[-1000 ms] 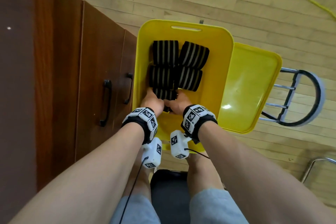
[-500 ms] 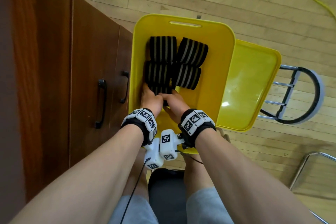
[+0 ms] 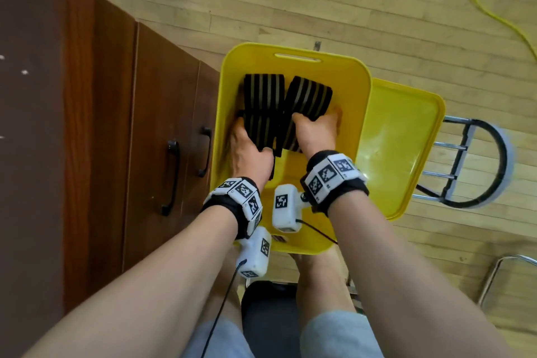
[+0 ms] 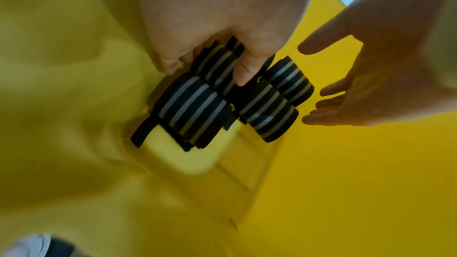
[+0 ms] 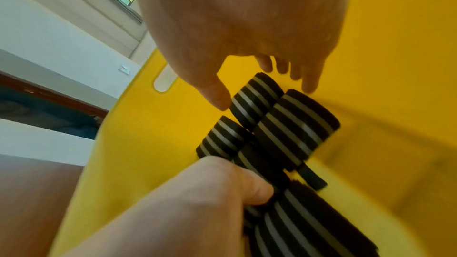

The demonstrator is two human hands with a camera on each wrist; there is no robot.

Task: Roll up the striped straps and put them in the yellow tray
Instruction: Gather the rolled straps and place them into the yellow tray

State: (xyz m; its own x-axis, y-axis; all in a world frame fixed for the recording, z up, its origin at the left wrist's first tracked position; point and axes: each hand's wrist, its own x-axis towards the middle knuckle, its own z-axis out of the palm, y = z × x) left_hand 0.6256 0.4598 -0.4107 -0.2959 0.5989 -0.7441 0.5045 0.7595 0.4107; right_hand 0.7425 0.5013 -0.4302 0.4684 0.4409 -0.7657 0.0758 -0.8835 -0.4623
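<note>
Packing rolls (image 3: pixel 263 107) in tray (image 3: pixel 293 51): left hand (image 3: pixel 247 148) grips the near-left roll; right hand (image 3: pixel 316 131), fingers spread, flanks the right column.

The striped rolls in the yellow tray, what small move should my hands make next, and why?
Probably nudge the near rolls snug against the far pair. Your left hand grips one near roll, your right hand is open beside the right column, and that column sits skewed in the yellow tray.
</note>
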